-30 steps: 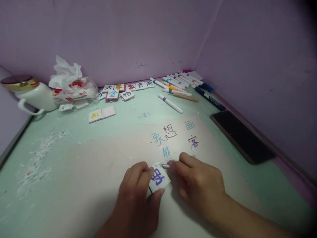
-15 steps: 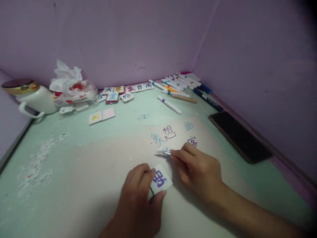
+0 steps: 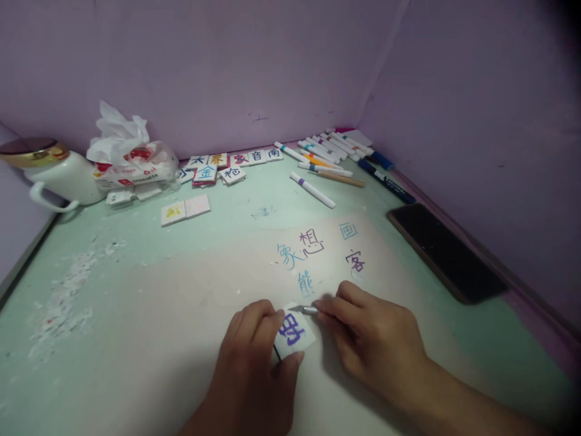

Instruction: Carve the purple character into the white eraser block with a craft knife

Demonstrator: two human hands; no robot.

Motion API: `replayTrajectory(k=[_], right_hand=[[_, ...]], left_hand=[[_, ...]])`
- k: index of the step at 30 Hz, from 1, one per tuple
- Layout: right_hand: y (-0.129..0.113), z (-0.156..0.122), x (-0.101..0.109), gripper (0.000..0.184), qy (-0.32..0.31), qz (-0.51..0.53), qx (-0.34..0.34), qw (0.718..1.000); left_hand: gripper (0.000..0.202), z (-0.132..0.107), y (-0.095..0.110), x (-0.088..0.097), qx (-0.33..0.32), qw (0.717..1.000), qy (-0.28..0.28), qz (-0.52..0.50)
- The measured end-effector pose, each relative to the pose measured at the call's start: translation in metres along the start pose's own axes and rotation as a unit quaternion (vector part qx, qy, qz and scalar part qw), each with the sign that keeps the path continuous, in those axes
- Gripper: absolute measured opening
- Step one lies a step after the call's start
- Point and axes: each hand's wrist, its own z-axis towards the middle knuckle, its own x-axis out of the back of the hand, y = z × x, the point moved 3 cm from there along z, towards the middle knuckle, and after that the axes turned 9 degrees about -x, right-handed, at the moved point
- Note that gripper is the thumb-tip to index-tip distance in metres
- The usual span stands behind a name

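Observation:
Between the thumb and fingers of my left hand (image 3: 254, 357) is a small white square tile (image 3: 303, 344) with a purple Chinese character, lying on the table. My right hand (image 3: 372, 339) grips a craft knife (image 3: 308, 309) like a pen. The knife's pointed blade is over the tile's upper edge, near my left fingertips; whether it touches cannot be seen. Just beyond, blue and purple characters (image 3: 305, 283) are written on the tabletop (image 3: 204, 290).
White markers (image 3: 313, 190) lie at the back right, beside a dark phone (image 3: 445, 251). Lettered tiles (image 3: 233, 174) stand along the wall, with a tissue pack (image 3: 136, 172) and a white mug (image 3: 75, 181) to the left. White scraps (image 3: 68, 297) litter the left side.
My right hand has brought the knife down and nearer, from above the blue writing to the tile's upper edge. My left hand stays on the tile.

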Motion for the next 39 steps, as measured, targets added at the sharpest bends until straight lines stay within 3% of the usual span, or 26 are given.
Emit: replayTrajectory(k=[10,18,24,28,32,39], right_hand=[[0.003,0.006,-0.006,0.023,-0.039,0.019,-0.023,0.999],[-0.001,0.004,-0.007,0.025,-0.004,0.000,-0.009,1.000],[-0.001,0.020,-0.012,0.026,0.041,-0.052,-0.007,0.998],[0.010,0.021,-0.008,0.023,0.050,0.010,-0.018,0.999],[0.015,0.011,0.002,0.021,0.016,0.068,-0.017,0.997],[0.011,0.008,0.004,0.020,-0.029,0.062,-0.027,0.997]], left_hand=[[0.027,0.002,-0.001,0.002,-0.018,1.000,0.007,-0.003],[0.025,0.003,0.000,0.002,-0.023,1.000,0.020,0.000],[0.026,0.001,-0.002,0.000,-0.020,1.000,0.014,-0.007],[0.032,0.000,-0.002,0.000,-0.029,0.999,0.011,-0.010],[0.037,0.002,0.000,0.000,-0.006,1.000,-0.010,-0.008],[0.042,0.001,0.001,-0.001,0.005,0.999,0.003,0.035]])
